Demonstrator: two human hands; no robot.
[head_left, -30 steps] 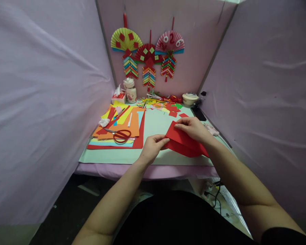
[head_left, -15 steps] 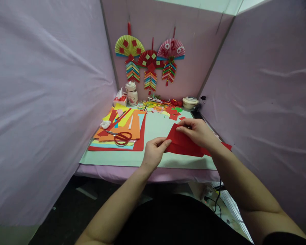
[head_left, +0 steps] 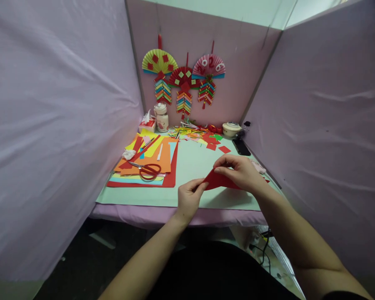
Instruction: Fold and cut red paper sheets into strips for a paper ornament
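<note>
A sheet of red paper (head_left: 220,180) is held up above the front of the table, tilted and seen nearly edge-on. My left hand (head_left: 190,196) pinches its left corner between thumb and fingers. Along the upper edge my right hand (head_left: 236,170) grips it, thumb in front and fingers curled behind. That hand and forearm hide the paper's right part. To the left, red-handled scissors (head_left: 148,171) lie on a stack of coloured paper (head_left: 162,156), apart from both hands.
Small red paper squares (head_left: 224,149) and a heap of paper strips (head_left: 189,133) lie farther back. A black phone (head_left: 241,147), lidded bowl (head_left: 231,129), bottle (head_left: 161,118) and tissue box (head_left: 147,124) stand or lie around the edges. Paper fan ornaments (head_left: 184,79) hang on the back wall.
The red paper has tipped flatter, so less of its face shows. My hands appear slightly lower in view. The phone and a pale pink item at the right have come into sight.
</note>
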